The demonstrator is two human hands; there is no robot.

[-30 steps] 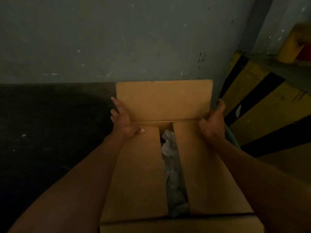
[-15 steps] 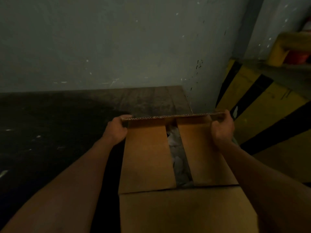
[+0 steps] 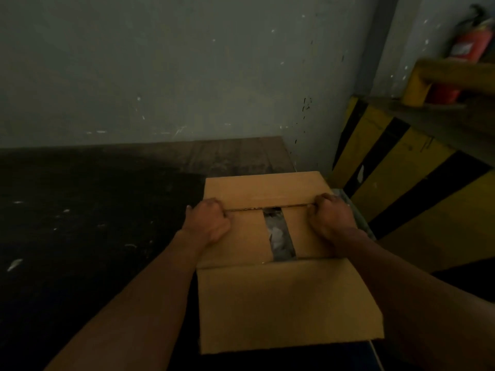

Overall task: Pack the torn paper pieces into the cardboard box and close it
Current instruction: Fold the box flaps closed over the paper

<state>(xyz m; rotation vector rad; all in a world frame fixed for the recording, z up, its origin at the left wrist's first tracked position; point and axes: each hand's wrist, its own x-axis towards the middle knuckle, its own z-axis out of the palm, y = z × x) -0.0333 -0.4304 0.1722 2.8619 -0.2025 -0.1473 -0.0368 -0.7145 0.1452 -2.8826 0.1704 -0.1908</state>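
Cardboard box (image 3: 270, 269) sits on the dark tabletop (image 3: 93, 210), torn paper (image 3: 277, 236) inside. Left hand (image 3: 207, 223) and right hand (image 3: 330, 218) curl fingers around the far flap's (image 3: 265, 190) edge; pushing unevenly could buckle it.

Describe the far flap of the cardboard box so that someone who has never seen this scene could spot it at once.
Find the brown cardboard box at the right end of the dark table, below the grey wall. Its far flap is the panel nearest that wall, folded down, its free edge pinched by the left hand and right hand. Unlike the near flap, which sticks out toward the viewer, it lies over the side flaps.
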